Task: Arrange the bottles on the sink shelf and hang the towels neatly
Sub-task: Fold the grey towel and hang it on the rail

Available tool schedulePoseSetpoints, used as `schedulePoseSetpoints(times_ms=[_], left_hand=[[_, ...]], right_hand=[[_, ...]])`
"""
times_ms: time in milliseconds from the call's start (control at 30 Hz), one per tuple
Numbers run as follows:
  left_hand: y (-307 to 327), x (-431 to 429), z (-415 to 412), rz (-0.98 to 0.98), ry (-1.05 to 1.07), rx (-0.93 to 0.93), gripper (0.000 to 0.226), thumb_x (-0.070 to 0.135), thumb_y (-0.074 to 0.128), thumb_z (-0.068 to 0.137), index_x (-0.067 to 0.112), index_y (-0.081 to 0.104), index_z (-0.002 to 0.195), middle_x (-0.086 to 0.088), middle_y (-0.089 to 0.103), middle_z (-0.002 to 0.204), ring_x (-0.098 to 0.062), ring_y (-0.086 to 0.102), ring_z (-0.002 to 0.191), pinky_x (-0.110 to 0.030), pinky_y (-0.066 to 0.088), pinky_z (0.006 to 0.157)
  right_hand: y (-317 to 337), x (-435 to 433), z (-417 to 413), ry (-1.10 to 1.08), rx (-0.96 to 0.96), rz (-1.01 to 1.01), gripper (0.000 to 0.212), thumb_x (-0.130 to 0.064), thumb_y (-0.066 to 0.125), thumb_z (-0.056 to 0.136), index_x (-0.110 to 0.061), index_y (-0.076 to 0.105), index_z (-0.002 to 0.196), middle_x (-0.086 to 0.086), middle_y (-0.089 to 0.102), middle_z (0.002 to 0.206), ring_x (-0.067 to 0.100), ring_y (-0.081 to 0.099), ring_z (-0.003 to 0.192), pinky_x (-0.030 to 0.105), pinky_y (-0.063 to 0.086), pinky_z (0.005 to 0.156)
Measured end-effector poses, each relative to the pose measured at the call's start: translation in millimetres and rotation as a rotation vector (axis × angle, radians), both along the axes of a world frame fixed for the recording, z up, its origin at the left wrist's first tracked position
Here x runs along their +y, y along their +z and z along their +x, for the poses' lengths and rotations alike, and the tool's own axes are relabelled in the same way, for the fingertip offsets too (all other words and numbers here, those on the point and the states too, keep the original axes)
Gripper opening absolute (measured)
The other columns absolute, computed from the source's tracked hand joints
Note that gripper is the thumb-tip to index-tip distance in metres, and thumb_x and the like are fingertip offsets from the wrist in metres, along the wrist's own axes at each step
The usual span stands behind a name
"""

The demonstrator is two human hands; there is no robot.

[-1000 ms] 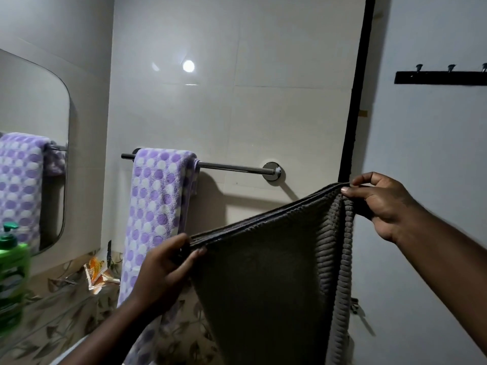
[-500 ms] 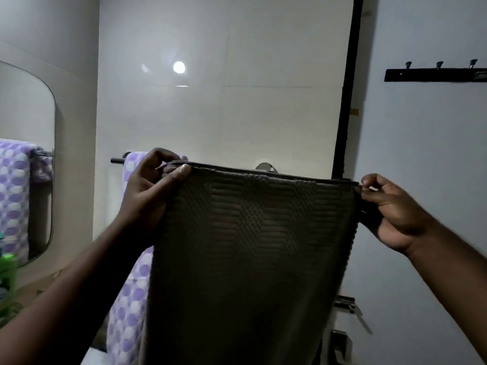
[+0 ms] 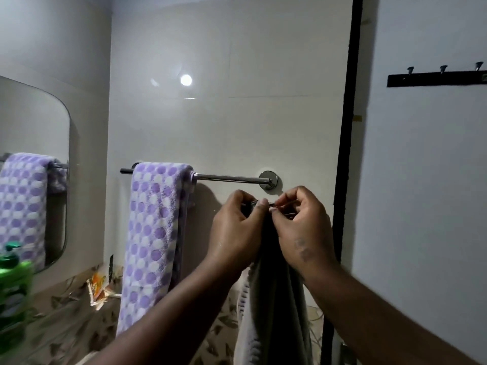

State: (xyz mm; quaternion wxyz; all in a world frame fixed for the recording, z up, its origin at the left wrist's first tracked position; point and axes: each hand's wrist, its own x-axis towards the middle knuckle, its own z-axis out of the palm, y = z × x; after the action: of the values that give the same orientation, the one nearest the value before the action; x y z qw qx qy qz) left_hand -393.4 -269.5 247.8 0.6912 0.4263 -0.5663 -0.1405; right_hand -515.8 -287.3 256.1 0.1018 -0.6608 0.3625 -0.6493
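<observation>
A grey ribbed towel (image 3: 274, 320) hangs folded lengthwise between my hands, just below the right end of the chrome towel rail (image 3: 229, 178). My left hand (image 3: 234, 230) and my right hand (image 3: 300, 227) pinch its top corners together, fingertips touching. A purple and white dotted towel (image 3: 152, 233) is draped over the left half of the rail. A green bottle (image 3: 11, 291) stands blurred at the far left edge.
A mirror (image 3: 34, 143) on the left wall reflects the dotted towel. A black hook strip (image 3: 437, 77) is mounted on the right wall. A dark door frame (image 3: 347, 154) runs down beside the rail's wall mount. An orange sachet (image 3: 97, 285) lies on the patterned ledge.
My hands have come together, folding the grey towel that was spread wide in front of the rail. The rail and its mount show again above my hands.
</observation>
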Motion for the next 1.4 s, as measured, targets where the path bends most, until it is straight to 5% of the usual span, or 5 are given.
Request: schedulePoseSetpoints(times_ms=[300,467,667,1133,1400], left_hand=[[20,34,-41,-0.102,-0.368,-0.093,0.034,0.035,0.053,0.100,0.015,0.073,0.119,-0.008,0.079,0.106,-0.023,0.075,0.104,-0.051,0.057,0.099],[-19,24,-25,-0.473,0.614,-0.272,0.058,0.047,0.066,0.088,0.025,0.052,0.140,0.003,0.053,0.146,-0.016,0.046,0.140,-0.041,0.036,0.118],[3,2,34,0.001,-0.270,0.309,0.070,0.038,0.085,0.080,0.009,0.054,0.135,-0.017,0.072,0.123,-0.025,0.073,0.107,-0.041,0.061,0.093],[135,-105,134,-0.262,0.050,-0.153,0.028,0.027,0.066,0.099,0.020,0.057,0.124,0.004,0.072,0.099,-0.010,0.069,0.089,-0.034,0.056,0.082],[73,-166,131,-0.531,0.758,-0.967,0.023,0.035,0.053,0.097,0.018,0.067,0.095,-0.007,0.070,0.098,-0.033,0.065,0.094,-0.043,0.044,0.084]], right_hand=[[-3,14,-34,0.678,-0.370,0.200,0.048,-0.013,0.085,0.075,-0.016,0.059,0.115,0.016,0.077,0.103,0.039,0.075,0.096,0.050,0.061,0.083],[13,-2,-34,0.628,-0.504,0.229,0.035,0.002,0.076,0.084,-0.020,0.062,0.106,0.011,0.079,0.093,0.033,0.076,0.089,0.053,0.062,0.081],[26,-28,-23,0.696,-0.606,0.214,0.033,0.008,0.072,0.085,-0.015,0.059,0.104,0.004,0.078,0.084,0.021,0.071,0.079,0.045,0.058,0.084],[112,-122,86,-0.067,-0.358,-0.262,0.027,-0.017,0.065,0.090,-0.019,0.042,0.102,-0.014,0.052,0.079,0.018,0.058,0.076,0.038,0.048,0.074],[120,-208,116,-0.340,-0.043,-0.152,0.019,-0.014,0.059,0.094,-0.012,0.045,0.107,0.005,0.056,0.091,0.035,0.059,0.086,0.034,0.033,0.068]])
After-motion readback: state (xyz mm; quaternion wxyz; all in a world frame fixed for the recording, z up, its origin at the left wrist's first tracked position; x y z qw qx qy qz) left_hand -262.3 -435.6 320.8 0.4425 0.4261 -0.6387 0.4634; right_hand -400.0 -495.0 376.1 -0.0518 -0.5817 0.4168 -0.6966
